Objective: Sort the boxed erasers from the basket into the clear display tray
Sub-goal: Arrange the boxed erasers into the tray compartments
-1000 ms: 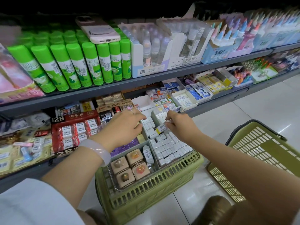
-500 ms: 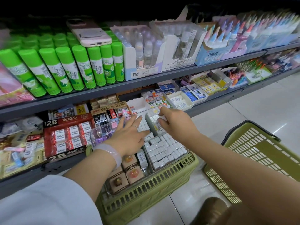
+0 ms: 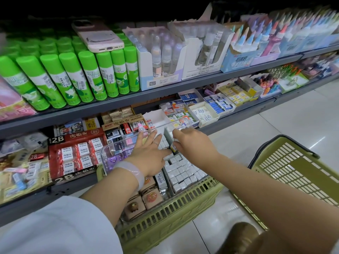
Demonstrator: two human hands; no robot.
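Right-hand grip pinching a small boxed eraser, long axis upright, above clear display tray.

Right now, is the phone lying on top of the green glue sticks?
Yes, the phone in its pink case lies flat across the caps of the green glue sticks on the upper shelf.

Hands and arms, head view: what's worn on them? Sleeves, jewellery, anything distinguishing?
Left arm: a white sleeve covering the upper arm, bare forearm, a translucent pale bangle at the wrist, and a thin silver ring on one finger of the left hand. Right hand and forearm are bare: no sleeve, watch or ring visible.
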